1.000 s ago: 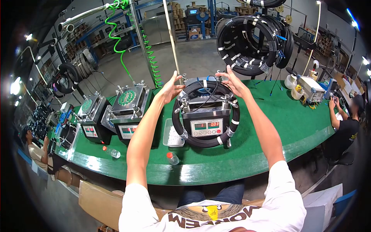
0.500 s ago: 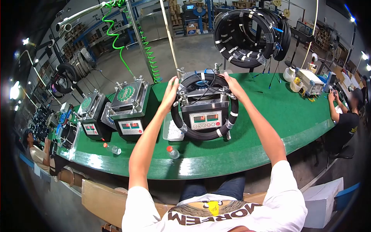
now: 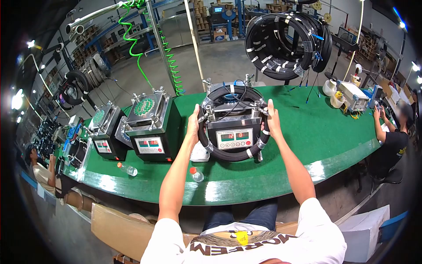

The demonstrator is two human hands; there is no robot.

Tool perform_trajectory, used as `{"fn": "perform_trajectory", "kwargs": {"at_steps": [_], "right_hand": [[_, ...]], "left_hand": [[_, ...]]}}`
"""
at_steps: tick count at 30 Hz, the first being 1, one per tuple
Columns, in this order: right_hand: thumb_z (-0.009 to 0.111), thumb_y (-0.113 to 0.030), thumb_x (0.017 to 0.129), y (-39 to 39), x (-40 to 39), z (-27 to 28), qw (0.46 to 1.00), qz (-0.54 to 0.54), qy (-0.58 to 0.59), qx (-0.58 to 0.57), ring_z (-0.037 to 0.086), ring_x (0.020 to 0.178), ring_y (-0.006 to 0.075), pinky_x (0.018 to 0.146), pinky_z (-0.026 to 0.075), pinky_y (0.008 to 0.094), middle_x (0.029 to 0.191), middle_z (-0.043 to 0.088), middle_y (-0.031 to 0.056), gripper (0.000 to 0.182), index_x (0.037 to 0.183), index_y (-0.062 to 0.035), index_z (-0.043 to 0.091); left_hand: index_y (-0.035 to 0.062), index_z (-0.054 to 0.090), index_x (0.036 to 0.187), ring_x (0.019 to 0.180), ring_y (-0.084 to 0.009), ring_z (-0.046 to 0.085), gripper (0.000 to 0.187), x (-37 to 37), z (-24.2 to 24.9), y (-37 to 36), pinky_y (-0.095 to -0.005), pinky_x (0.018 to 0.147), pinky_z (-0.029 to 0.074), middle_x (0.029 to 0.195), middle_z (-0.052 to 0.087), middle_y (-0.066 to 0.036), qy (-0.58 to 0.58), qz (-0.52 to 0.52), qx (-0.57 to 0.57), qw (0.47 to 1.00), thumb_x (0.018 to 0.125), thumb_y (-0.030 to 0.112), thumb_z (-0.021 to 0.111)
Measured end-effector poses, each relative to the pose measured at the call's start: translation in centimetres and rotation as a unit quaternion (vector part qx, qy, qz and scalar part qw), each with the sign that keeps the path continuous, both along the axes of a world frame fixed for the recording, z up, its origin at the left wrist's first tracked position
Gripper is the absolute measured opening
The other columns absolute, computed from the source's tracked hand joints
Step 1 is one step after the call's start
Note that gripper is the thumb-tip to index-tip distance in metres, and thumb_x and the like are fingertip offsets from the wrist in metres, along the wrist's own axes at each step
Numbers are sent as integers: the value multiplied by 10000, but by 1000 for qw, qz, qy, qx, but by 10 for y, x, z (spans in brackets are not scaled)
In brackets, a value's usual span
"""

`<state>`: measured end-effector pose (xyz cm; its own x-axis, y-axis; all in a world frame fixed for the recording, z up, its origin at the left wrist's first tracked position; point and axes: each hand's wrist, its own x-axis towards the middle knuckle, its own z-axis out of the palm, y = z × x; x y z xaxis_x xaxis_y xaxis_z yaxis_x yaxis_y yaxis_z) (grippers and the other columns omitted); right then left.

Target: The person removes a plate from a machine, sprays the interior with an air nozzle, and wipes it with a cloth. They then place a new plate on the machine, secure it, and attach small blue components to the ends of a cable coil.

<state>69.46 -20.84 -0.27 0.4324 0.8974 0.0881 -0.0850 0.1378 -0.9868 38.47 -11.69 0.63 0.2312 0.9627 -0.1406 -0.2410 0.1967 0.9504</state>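
A coil of black cable (image 3: 251,152), bound with white ties, rings the front of a polishing machine (image 3: 235,125) with metal clamp posts and a lit red and green display. My left hand (image 3: 193,125) grips the coil's left side, thumb up, its fingertips partly hidden behind the cable. On the opposite side my right hand (image 3: 274,120) is closed round the coil, with some fingertips showing inside the ring. Beside the machine's lower left, below my left hand, is a white container (image 3: 200,154), partly covered by my forearm.
Two similar machines (image 3: 151,125) stand to the left on the green table (image 3: 290,163). Small bottles with orange caps (image 3: 196,174) are near the front edge. More cable coils (image 3: 281,44) hang beyond the table. Co-workers sit at the far left and right (image 3: 391,141).
Both hands have moved from the coil's upper part down its sides. The coil stays around the machine's front with little shift.
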Motion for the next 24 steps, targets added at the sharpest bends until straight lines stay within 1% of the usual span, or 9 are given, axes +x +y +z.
{"fn": "perform_trajectory", "kwargs": {"at_steps": [4, 7, 11, 15, 17, 18, 19, 21, 24], "right_hand": [[275, -618, 1067, 1, -9, -6, 989, -105, -98, 33, 506, 357, 167, 335, 402, 315, 472, 487, 52, 790, 668, 8, 545], [250, -589, 1083, -6, -17, -2, 982, -143, -126, -4, 516, 358, 181, 344, 401, 328, 462, 479, 60, 795, 648, 11, 538], [240, -563, 1092, -7, -23, 0, 966, -198, -161, -31, 496, 335, 207, 350, 404, 366, 452, 480, 88, 804, 649, 29, 556], [335, -485, 1097, -17, -30, -9, 953, -214, -215, 1, 604, 488, 286, 514, 502, 412, 562, 579, 136, 664, 906, 80, 627], [389, -440, 1094, -24, -37, -33, 925, -259, -270, 72, 650, 586, 319, 611, 531, 436, 630, 626, 154, 589, 1073, 100, 625], [456, -360, 1083, -38, -45, -30, 951, -222, -205, 64, 695, 907, 353, 843, 534, 446, 934, 708, 205, 501, 1300, 84, 540], [474, -348, 1076, -43, -50, -37, 946, -231, -206, 91, 669, 999, 358, 906, 509, 440, 1046, 681, 224, 505, 1344, 79, 511], [509, -323, 1064, -48, -61, -60, 936, -248, -207, 144, 615, 1183, 369, 1030, 461, 428, 1271, 627, 263, 539, 1431, 68, 454], [583, -199, 1013, -62, -89, -83, 927, -274, -220, 132, 455, 1376, 380, 1154, 337, 439, 1500, 435, 277, 657, 1550, 34, 285]], "left_hand": [[75, 426, 693, 591, -96, 297, 612, 0, -28, 0, -314, 547, 298, 620, 321, 50, 161, 166, 232, 945, 1059, 564, 471], [5, 459, 731, 618, -122, 275, 638, 13, -29, -17, -347, 552, 275, 628, 329, 42, 134, 208, 335, 909, 1078, 541, 436], [-59, 593, 858, 610, -140, 291, 510, 16, -19, -33, -395, 526, 251, 605, 354, -32, 256, 278, 374, 847, 1101, 373, 471], [-92, 647, 981, 595, -139, 293, 444, 20, -21, -43, -407, 518, 265, 596, 365, -48, 223, 307, 327, 865, 1100, 303, 481], [-58, 619, 1228, 801, -194, 582, 399, 26, -37, -54, -365, 758, 484, 893, 662, -140, 189, 317, 338, 866, 1097, 292, 480], [-50, 581, 1292, 919, -236, 609, 405, 30, -41, -68, -378, 852, 476, 1032, 671, -170, 180, 313, 313, 878, 1092, 289, 486], [-42, 543, 1357, 1038, -278, 636, 427, 35, -45, -82, -392, 946, 468, 1171, 680, -200, 171, 309, 288, 890, 1088, 285, 493], [-54, 398, 1483, 1297, -403, 531, 526, 45, -68, -93, -451, 1108, 378, 1406, 540, -272, 159, 337, 305, 877, 1049, 205, 541], [-36, 274, 1553, 1462, -426, 348, 687, 58, -86, -111, -477, 1213, 245, 1560, 371, -279, 195, 360, 311, 858, 935, 12, 569]]}}
